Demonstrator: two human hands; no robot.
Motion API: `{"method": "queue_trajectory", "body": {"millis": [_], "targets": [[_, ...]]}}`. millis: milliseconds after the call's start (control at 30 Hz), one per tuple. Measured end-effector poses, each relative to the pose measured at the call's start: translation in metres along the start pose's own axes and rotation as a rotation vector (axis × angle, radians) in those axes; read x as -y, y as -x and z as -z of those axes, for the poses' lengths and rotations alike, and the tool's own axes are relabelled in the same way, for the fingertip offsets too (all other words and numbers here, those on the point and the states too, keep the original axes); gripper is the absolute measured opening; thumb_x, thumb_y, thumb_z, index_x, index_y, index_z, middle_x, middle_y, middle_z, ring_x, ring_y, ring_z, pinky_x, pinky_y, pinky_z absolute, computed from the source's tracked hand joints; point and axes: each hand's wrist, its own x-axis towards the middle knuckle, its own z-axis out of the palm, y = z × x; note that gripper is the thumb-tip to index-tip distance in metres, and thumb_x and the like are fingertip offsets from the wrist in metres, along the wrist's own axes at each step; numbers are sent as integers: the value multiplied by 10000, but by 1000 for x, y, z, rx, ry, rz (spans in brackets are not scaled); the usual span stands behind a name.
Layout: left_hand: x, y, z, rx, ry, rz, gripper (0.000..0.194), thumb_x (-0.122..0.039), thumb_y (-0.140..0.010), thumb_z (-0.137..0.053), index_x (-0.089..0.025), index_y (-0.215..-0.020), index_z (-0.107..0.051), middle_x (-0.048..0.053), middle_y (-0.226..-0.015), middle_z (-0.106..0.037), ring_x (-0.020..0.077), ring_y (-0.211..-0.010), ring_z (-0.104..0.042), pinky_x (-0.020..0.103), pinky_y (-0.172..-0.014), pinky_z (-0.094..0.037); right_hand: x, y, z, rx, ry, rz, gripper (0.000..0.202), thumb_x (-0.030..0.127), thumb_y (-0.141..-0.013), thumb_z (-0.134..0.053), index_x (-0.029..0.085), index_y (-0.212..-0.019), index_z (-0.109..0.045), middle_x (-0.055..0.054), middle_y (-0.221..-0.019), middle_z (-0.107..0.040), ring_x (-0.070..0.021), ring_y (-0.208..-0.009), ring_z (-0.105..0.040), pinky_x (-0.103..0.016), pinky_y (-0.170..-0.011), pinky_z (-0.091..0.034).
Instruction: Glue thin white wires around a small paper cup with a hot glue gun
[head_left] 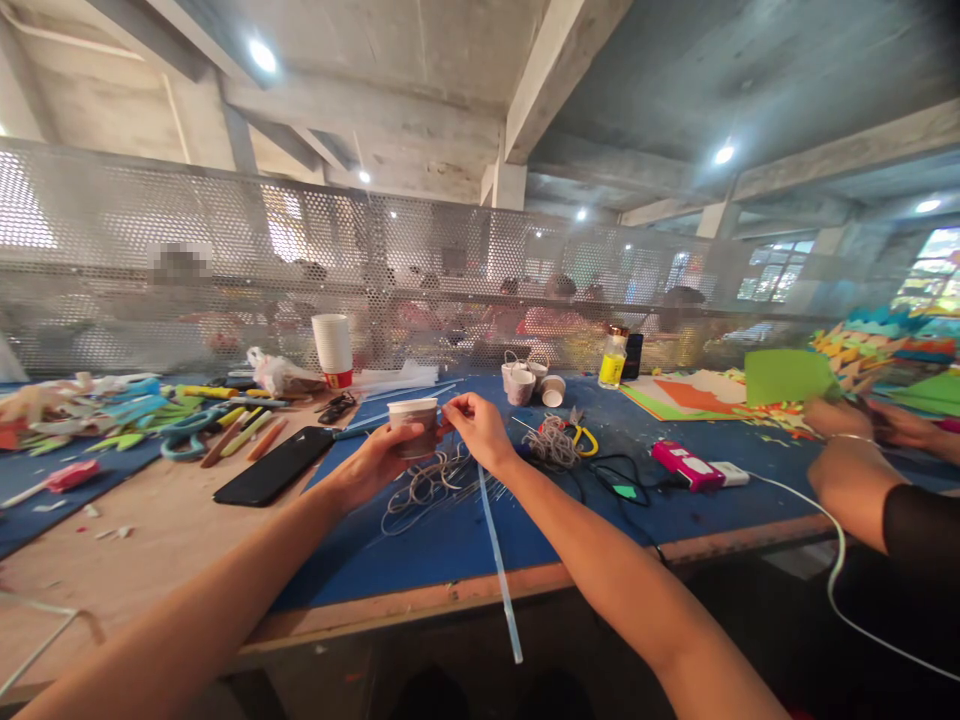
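My left hand (381, 462) grips a small paper cup (412, 412) with a white rim and a greyish-brown side, held upright above the blue mat (352, 570). At the cup's right side, my right hand (474, 428) has thumb and forefinger pinched together; anything between them is too small to make out. Loose loops of thin grey cord (427, 490) lie under the cup. A long translucent stick (500, 570), resembling a glue stick, extends from below my right hand past the table's front edge. Farther back stand small cups with cord handles (519, 384), one lying on its side (553, 390).
Left are a black phone (274, 467), blue-handled scissors (187, 435) and a stack of paper cups (332, 345). Right are a cord bundle (553, 442), yellow-handled tool (586, 440), pink device (686, 466) and yellow bottle (613, 360). Another person's hands (844, 430) are near green paper (787, 377).
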Motion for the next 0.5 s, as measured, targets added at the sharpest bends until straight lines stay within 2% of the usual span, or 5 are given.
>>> {"method": "queue_trajectory", "body": {"millis": [300, 500], "targets": [[-4, 3, -4, -7, 0, 10, 371, -275, -830, -723, -165, -1184, -746, 121, -1152, -775, 269, -1078, -693, 343, -919, -518, 3, 2, 0, 6, 22, -11, 142, 333, -917, -639, 225, -847, -580, 25, -710, -724, -172, -682, -743, -285, -742, -576], [0, 1, 0, 42, 8, -7, 370, -277, -859, -694, -178, -1213, -738, 111, -1161, -774, 263, -1073, -693, 334, -911, -520, 4, 3, 0, 3, 24, -7, 130, 311, -918, -633, 224, -840, -576, 20, -677, -715, -183, -681, -741, -292, -739, -577]]}}
